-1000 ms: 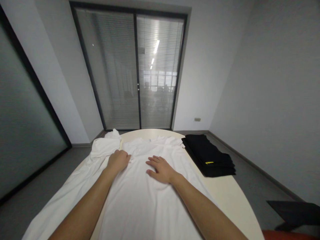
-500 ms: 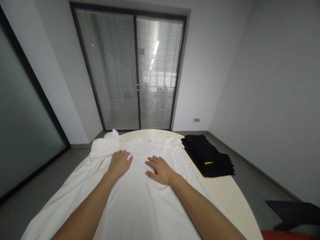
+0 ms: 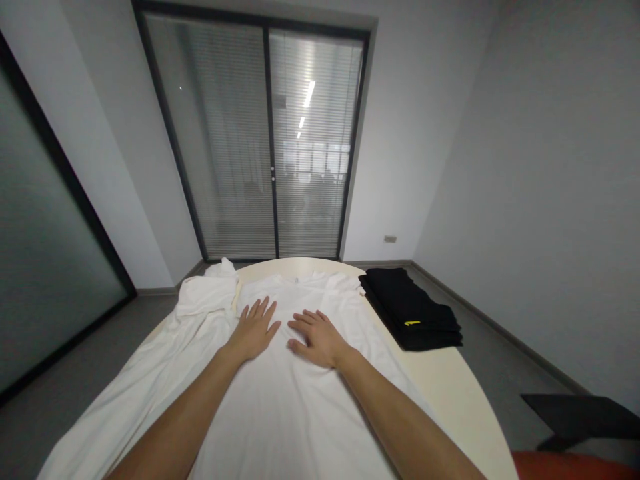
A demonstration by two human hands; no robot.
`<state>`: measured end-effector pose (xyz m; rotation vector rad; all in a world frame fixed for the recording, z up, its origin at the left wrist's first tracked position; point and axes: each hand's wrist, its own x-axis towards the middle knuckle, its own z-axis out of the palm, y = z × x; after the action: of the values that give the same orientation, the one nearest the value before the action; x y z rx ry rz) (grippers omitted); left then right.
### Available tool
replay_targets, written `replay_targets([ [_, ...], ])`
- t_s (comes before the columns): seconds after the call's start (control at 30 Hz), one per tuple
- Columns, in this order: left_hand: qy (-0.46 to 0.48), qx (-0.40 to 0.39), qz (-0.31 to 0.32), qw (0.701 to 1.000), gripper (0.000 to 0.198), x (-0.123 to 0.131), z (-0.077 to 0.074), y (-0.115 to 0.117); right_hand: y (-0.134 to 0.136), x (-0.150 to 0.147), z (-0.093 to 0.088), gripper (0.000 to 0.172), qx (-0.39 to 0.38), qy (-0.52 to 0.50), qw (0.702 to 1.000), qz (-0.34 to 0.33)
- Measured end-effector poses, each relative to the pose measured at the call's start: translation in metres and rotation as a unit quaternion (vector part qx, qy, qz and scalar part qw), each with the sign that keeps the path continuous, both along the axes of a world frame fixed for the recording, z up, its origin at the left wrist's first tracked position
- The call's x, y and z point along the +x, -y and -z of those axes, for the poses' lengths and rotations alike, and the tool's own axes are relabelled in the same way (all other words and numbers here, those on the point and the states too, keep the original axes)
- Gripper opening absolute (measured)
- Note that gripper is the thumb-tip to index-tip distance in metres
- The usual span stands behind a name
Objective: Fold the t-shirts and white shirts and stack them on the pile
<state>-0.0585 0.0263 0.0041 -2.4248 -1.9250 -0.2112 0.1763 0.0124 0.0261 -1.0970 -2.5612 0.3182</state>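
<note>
A white T-shirt (image 3: 280,400) lies spread flat on a cream oval table (image 3: 465,407), its neck toward the far end. My left hand (image 3: 256,327) rests palm down on the shirt's chest, fingers stretched out and slightly apart. My right hand (image 3: 315,335) lies flat on the cloth just to the right of it, fingers also extended. The two hands are a short gap apart. Neither hand holds anything.
More white cloth (image 3: 205,297) is bunched at the table's far left and hangs over the left edge. A stack of folded black garments (image 3: 413,313) sits at the far right. A dark chair part (image 3: 580,417) shows at the lower right. Glass doors with blinds stand beyond.
My left hand has slid right across the shirt toward my right hand and its fingers have opened out flat. My right hand has hardly moved.
</note>
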Motion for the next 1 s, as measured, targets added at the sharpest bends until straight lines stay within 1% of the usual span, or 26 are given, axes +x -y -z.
replay_targets([
  [0.13,0.003,-0.056,-0.028,0.998,0.071,0.002,0.001,0.003,0.005,0.002,0.001,0.056,0.006,-0.01,1.0,0.009],
  [0.23,0.005,-0.097,-0.046,0.994,0.073,0.001,-0.002,0.005,0.009,0.003,0.001,0.055,0.006,-0.012,1.0,0.011],
  [0.37,0.015,-0.131,-0.038,0.991,0.076,-0.001,-0.008,0.008,0.018,0.002,-0.002,0.052,0.013,-0.015,1.0,0.006],
  [0.47,0.019,-0.146,-0.036,0.988,0.077,-0.001,-0.013,0.009,0.026,0.0,0.0,0.052,0.01,-0.017,1.0,0.004],
  [0.53,0.018,-0.119,-0.037,0.992,0.076,0.001,-0.014,0.009,0.031,-0.001,0.002,0.054,0.005,-0.017,1.0,0.007],
  [0.63,0.014,-0.028,-0.039,0.999,0.069,0.007,-0.009,0.008,0.034,-0.002,0.004,0.052,0.005,-0.021,1.0,0.005],
  [0.67,0.014,-0.003,-0.04,0.999,0.068,0.009,-0.006,0.008,0.032,-0.002,0.004,0.05,0.008,-0.028,1.0,0.0],
  [0.73,0.016,0.016,-0.045,0.999,0.068,0.011,0.0,0.007,0.023,0.001,0.0,0.043,0.019,-0.043,0.999,0.005],
  [0.77,0.018,0.013,-0.047,0.999,0.068,0.012,0.003,0.007,0.015,0.004,-0.002,0.04,0.027,-0.047,0.998,0.025],
  [0.8,0.021,0.006,-0.047,0.999,0.069,0.012,0.005,0.006,0.005,0.008,-0.005,0.038,0.035,-0.045,0.996,0.063],
  [0.87,0.025,-0.004,-0.047,0.999,0.069,0.012,0.008,0.006,-0.018,0.02,-0.012,0.035,0.047,-0.018,0.981,0.186],
  [0.93,0.026,-0.005,-0.047,0.999,0.067,0.012,0.008,0.005,-0.043,0.035,-0.018,0.035,0.051,0.026,0.946,0.32],
  [1.0,0.025,-0.006,-0.048,0.998,0.065,0.013,0.006,0.005,-0.065,0.051,-0.021,0.037,0.051,0.042,0.915,0.397],
])
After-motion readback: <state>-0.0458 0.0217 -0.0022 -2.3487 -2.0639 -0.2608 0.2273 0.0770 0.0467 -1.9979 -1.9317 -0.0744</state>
